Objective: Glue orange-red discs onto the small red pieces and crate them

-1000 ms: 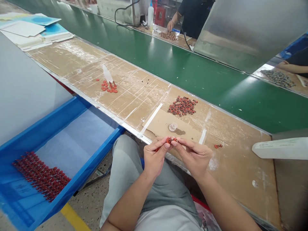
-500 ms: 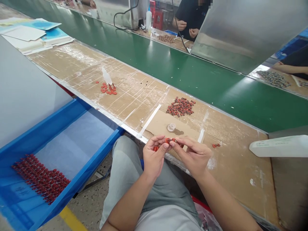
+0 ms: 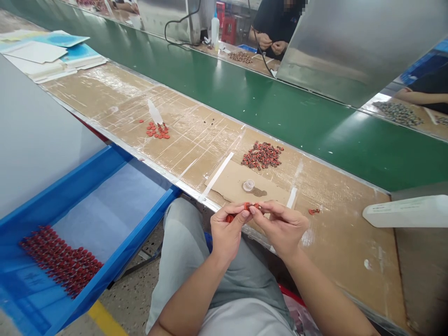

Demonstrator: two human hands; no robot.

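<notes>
My left hand (image 3: pixel 227 228) is closed, pinching a small red disc (image 3: pixel 247 206) between thumb and forefinger. Another red disc (image 3: pixel 229 218) is tucked in the same hand's curled fingers. My right hand (image 3: pixel 282 226) pinches a small red-and-dark figure piece (image 3: pixel 256 206) right against the disc; whether the two are joined I cannot tell. Just beyond the hands, a small clear cup (image 3: pixel 248 185) stands on a cardboard sheet (image 3: pixel 227 179) beside a dark wet stain. A pile of red-and-dark figure pieces (image 3: pixel 262 155) lies past it. One single red piece (image 3: pixel 314 212) rests to the right.
Red discs (image 3: pixel 152 129) lie around a white pointed bottle (image 3: pixel 155 112) on the left. A blue tray (image 3: pixel 129 205) at lower left holds rows of red pieces (image 3: pixel 63 261). A white bottle (image 3: pixel 406 211) lies at right. Beyond the green belt (image 3: pixel 224 95), a co-worker (image 3: pixel 276 28) handles something small.
Both hands have shifted slightly to the right and down, still holding the pieces together. The co-worker's hands across the belt have come closer together.
</notes>
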